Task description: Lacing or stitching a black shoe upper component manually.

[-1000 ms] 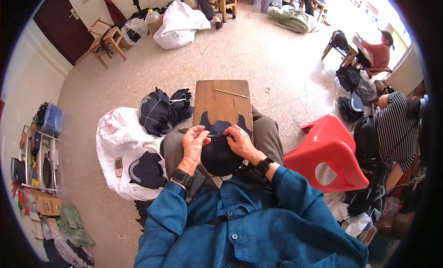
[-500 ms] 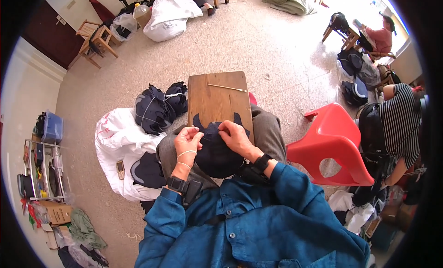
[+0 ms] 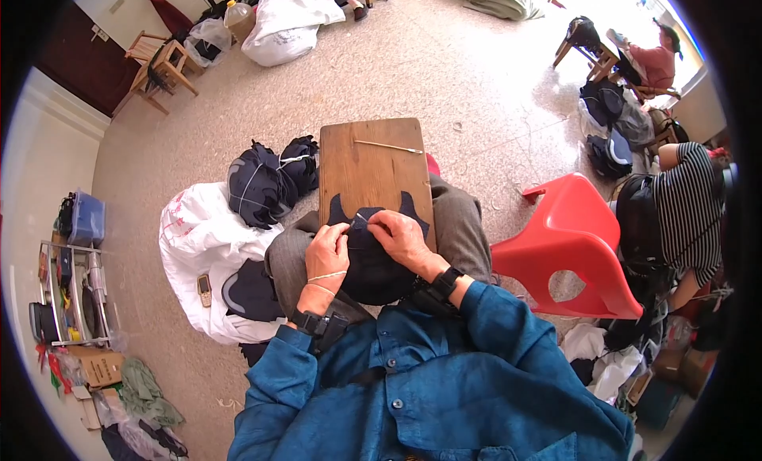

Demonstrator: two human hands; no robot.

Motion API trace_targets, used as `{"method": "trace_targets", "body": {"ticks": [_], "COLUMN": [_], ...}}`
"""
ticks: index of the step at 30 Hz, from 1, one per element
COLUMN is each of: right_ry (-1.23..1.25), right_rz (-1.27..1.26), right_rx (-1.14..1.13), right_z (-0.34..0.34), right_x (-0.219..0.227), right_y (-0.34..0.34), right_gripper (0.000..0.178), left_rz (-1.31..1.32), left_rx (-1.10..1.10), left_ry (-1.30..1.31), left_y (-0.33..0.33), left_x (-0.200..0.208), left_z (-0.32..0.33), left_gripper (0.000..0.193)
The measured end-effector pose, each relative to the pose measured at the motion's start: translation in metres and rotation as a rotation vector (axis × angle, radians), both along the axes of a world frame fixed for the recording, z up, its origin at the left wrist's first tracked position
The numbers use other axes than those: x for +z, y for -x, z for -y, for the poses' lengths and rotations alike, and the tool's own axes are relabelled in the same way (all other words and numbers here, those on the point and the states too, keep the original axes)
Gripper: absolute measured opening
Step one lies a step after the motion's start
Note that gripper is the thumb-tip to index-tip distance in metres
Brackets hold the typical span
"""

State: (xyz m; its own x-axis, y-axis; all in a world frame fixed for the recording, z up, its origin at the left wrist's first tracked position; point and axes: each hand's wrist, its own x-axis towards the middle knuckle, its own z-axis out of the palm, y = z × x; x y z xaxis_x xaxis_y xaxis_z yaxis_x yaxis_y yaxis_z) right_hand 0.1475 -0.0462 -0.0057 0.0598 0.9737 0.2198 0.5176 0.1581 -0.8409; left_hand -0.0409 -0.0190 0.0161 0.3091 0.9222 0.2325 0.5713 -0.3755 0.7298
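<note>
A dark navy cloth piece (image 3: 379, 272) with two pointed tabs lies over my lap and the near end of a wooden board (image 3: 371, 171). My right hand (image 3: 403, 240) pinches the cloth's upper edge, thumb and finger pressed together. Close beside it, my left hand (image 3: 325, 253) is closed in a pinch. A tiny pale thing (image 3: 360, 217) shows between the two hands, too small to name. What the left fingertips grip is unclear. Across the board's far part lies a thin pale stick (image 3: 389, 146), out of reach of both hands' fingers.
At my left are tied dark cloth bundles (image 3: 260, 183) and a white sack (image 3: 190, 246) with a phone (image 3: 205, 291) on it. A red plastic chair (image 3: 575, 231) stands at my right, near a person in a striped top (image 3: 689, 199). A wooden chair (image 3: 165, 68) stands far left.
My left hand has turned and moved inward, its fingertips now nearer the right hand. The right hand has shifted slightly left, still on the cloth. The small pale thing now shows between them.
</note>
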Motion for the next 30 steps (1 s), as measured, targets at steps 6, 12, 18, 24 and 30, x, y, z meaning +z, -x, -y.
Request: {"method": "trace_targets", "body": {"ticks": [6, 12, 18, 24, 30], "right_ry": [-0.007, 0.005, 0.068, -0.015, -0.019], "right_rz": [-0.022, -0.384, -0.087, 0.063, 0.149], "right_rx": [0.014, -0.077, 0.043, 0.078, 0.076], "right_z": [0.001, 0.007, 0.046, 0.060, 0.055], "right_x": [0.000, 0.004, 0.013, 0.011, 0.010], "right_y": [-0.002, -0.015, -0.038, -0.032, -0.029], "right_gripper": [0.013, 0.013, 0.014, 0.011, 0.011], "left_rz": [-0.157, 0.053, 0.627, 0.785, 0.462], "left_rx": [0.003, 0.028, 0.106, 0.167, 0.228], "left_ry": [-0.080, -0.004, 0.551, 0.618, 0.235], "left_y": [0.003, 0.005, 0.006, 0.002, 0.000], "left_x": [0.001, -0.006, -0.012, -0.015, -0.011], "left_z": [0.008, 0.005, 0.009, 0.010, 0.020], "left_gripper": [0.011, 0.007, 0.010, 0.013, 0.034]}}
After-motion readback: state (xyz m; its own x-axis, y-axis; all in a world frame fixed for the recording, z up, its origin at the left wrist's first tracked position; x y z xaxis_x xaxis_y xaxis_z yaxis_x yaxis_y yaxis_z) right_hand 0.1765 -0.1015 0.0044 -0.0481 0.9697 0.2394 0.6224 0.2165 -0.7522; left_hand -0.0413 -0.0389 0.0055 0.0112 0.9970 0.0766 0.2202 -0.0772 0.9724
